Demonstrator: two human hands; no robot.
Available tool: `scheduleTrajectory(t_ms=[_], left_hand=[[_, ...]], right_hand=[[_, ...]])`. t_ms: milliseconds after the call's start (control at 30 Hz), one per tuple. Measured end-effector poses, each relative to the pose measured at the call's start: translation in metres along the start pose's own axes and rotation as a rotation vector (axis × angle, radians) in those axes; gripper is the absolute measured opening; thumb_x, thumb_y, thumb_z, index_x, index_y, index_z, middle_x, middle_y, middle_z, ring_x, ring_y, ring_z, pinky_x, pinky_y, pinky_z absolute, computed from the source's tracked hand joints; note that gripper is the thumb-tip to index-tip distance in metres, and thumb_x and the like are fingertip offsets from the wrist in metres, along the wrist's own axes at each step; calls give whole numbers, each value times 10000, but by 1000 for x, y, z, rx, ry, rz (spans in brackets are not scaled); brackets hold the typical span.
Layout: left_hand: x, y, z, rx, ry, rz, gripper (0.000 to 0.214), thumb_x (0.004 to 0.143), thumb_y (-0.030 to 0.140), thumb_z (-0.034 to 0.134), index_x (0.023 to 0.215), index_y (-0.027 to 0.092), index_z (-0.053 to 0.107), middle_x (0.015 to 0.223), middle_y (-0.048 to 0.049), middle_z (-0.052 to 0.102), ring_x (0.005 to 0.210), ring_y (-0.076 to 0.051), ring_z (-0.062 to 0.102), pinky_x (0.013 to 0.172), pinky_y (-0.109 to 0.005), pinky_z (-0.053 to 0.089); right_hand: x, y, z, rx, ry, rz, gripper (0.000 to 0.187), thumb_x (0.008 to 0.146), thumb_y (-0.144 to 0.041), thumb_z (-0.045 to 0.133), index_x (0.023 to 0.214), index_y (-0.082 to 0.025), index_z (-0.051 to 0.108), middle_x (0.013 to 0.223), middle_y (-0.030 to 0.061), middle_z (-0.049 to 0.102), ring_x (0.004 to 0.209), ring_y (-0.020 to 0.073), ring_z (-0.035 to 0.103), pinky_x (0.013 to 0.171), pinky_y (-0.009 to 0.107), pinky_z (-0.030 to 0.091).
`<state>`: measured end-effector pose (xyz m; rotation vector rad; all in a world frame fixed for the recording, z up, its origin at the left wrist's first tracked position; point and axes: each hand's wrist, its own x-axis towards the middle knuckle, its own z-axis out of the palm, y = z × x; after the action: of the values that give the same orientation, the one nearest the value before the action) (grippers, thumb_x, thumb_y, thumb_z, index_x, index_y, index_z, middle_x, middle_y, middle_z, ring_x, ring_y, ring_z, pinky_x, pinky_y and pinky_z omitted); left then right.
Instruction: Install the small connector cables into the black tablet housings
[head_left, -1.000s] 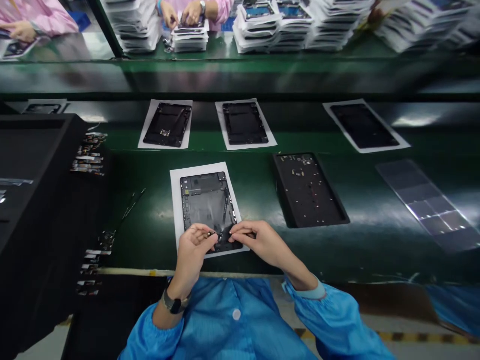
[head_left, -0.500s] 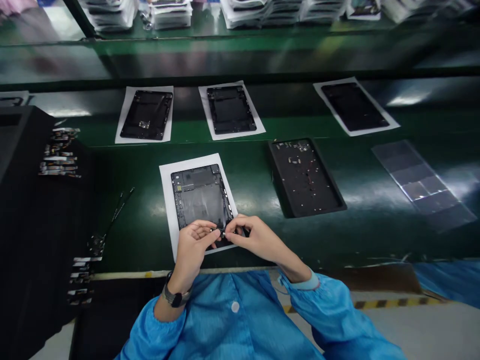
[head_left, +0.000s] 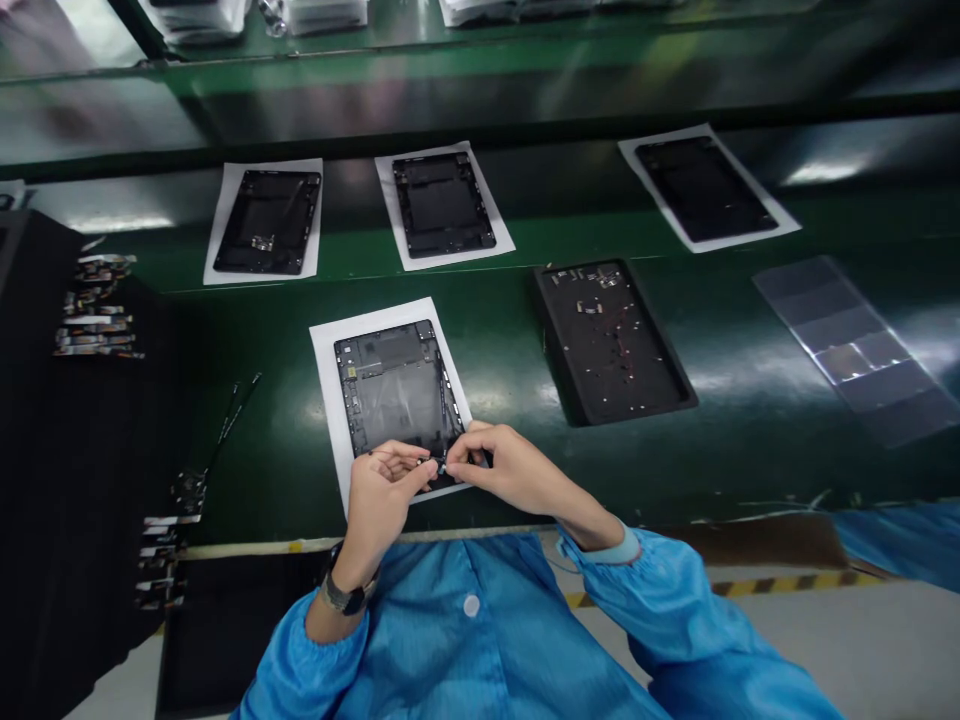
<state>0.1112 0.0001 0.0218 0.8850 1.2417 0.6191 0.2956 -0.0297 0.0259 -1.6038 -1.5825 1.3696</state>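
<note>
A black tablet back housing lies open side up on a white sheet. Over its near edge, my left hand pinches a small circuit board between thumb and index finger. Its other fingers are curled. The thumb and fingertips of my right hand are closed on the board's right side. A thin dark flat cable runs from near the board up along the housing's right side. My fingers cover much of the board and the housing's lower edge.
A black tray with small loose parts stands to the right, beside clear plastic film. Farther back lie tablet housings on white sheets. Flex cables hang over a black box at left; another cabled board lies nearer.
The view has shifted slightly, so the table's things sit a little higher in the picture. Both hands keep their pinch on the small board, with only slight finger movement.
</note>
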Motion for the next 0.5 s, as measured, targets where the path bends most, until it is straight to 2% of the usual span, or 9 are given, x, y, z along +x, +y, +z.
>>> scheduleTrajectory(t_ms=[167, 500], left_hand=[[2, 1, 0, -49, -34, -61, 246, 567, 260, 850, 716, 134, 700, 581, -38, 703, 549, -163, 675, 588, -264, 560], [1, -1, 1, -51, -39, -89, 278, 547, 267, 873, 700, 133, 684, 564, -30, 691, 541, -152, 666, 580, -256, 563]], right_hand=[[-3, 5, 2, 31, 25, -46, 95, 852, -176, 682, 779, -203, 736, 765, 23, 653, 756, 169, 588, 691, 282, 445], [-3, 13, 6, 79, 39, -62, 115, 853, -171, 691, 752, -206, 736, 749, 20, 663, 765, 180, 590, 758, 326, 441]])
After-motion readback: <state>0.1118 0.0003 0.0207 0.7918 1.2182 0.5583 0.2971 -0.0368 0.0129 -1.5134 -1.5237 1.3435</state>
